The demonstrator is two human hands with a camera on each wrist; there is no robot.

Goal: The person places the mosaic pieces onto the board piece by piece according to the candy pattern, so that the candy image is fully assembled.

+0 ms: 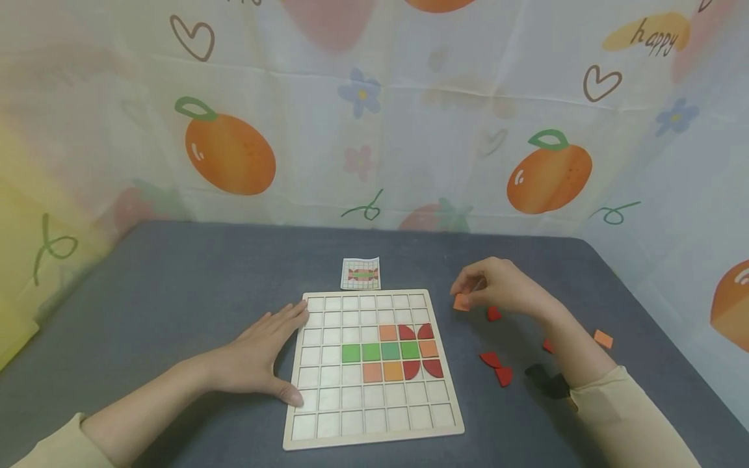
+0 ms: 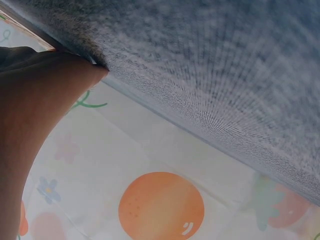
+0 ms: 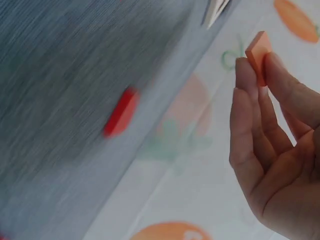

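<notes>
My right hand (image 1: 497,284) pinches an orange square tile (image 1: 461,302) between thumb and fingertips, just right of the board's upper right corner; the right wrist view shows the tile (image 3: 258,56) held up in the hand (image 3: 280,145). My left hand (image 1: 257,354) is spread, its fingers and thumb resting on the left edge of the wooden grid board (image 1: 328,413). On the board lie a row of green squares (image 1: 371,352), several orange squares (image 1: 393,371) and dark red quarter-round pieces (image 1: 432,368) at the right. In the left wrist view the hand (image 2: 40,100) partly hides the board.
A small printed pattern card (image 1: 360,273) lies behind the board. Loose red pieces (image 1: 504,376) and an orange tile (image 1: 603,338) are on the dark table (image 1: 234,260) to the right, some near my right forearm. A patterned curtain (image 1: 439,143) hangs behind.
</notes>
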